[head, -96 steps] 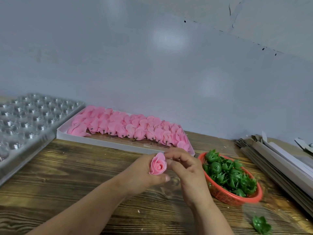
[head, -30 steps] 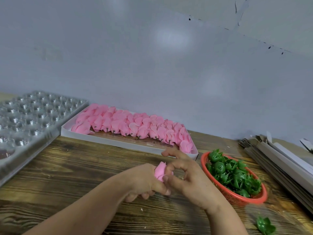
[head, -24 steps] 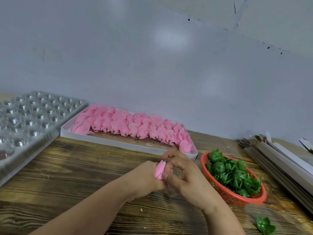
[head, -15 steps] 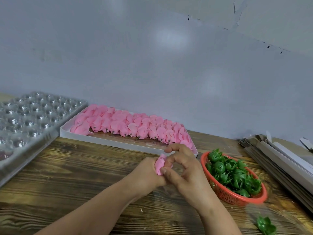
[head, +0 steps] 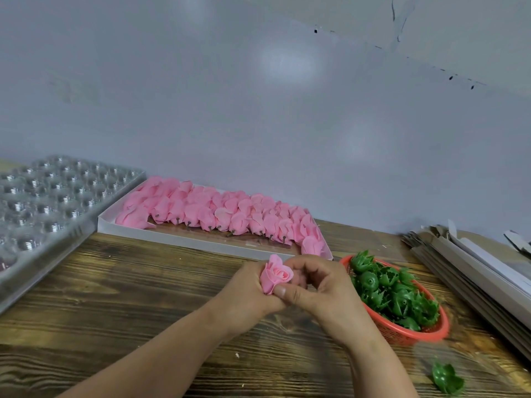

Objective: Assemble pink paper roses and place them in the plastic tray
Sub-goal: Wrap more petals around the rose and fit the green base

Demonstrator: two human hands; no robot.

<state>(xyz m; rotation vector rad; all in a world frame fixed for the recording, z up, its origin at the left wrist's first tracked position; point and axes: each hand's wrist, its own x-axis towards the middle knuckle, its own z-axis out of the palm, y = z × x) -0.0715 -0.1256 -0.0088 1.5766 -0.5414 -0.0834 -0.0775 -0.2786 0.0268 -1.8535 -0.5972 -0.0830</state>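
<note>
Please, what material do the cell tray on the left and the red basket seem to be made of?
Cell tray: apparently thin clear plastic, glossy; each cup shows bright highlights. Red basket: likely moulded plastic, matte, with an open mesh wall. Neither can be confirmed from looks alone.

A wooden table (head: 120, 297) is lying under everything. Flat grey cardboard sheets (head: 471, 271) are sitting stacked at its right edge. A pale grey wall (head: 258, 110) is standing at the far side.
</note>
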